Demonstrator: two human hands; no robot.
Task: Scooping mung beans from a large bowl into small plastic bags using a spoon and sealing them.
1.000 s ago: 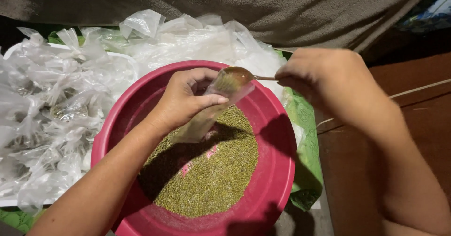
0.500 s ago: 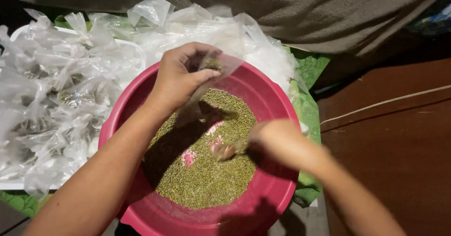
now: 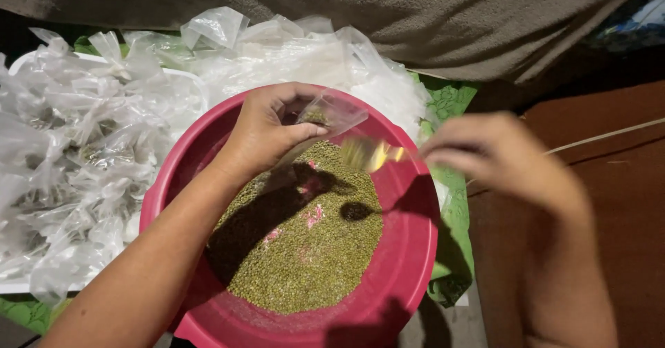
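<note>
Small clear plastic bag [image 3: 331, 114] held over the pink basin [image 3: 409, 251], at about 12 o'clock of the basin's interior; mouth faces 3 o'clock, long axis running roughly 8 to 2 o'clock, a few green grains already inside. Left hand [image 3: 267, 129] pinched on the bag's near edge, fingers together on the film. Spoon [image 3: 370, 154] lies just at 4 o'clock of the bag mouth, bowl loaded with grains, handle pointing to 3 o'clock; blurred. Right hand [image 3: 495, 157] closed on the handle end, well apart from the bag; left hand is the nearer. Green grains [image 3: 305, 251] cover the basin floor. Pile of clear plastic bags [image 3: 83, 147] at 9 to 11 o'clock of the basin, unlabelled, some knotted. Green patterned cloth [image 3: 450, 202] under the basin at 3 o'clock; grey fabric [image 3: 450, 22] across 12 o'clock.
</note>
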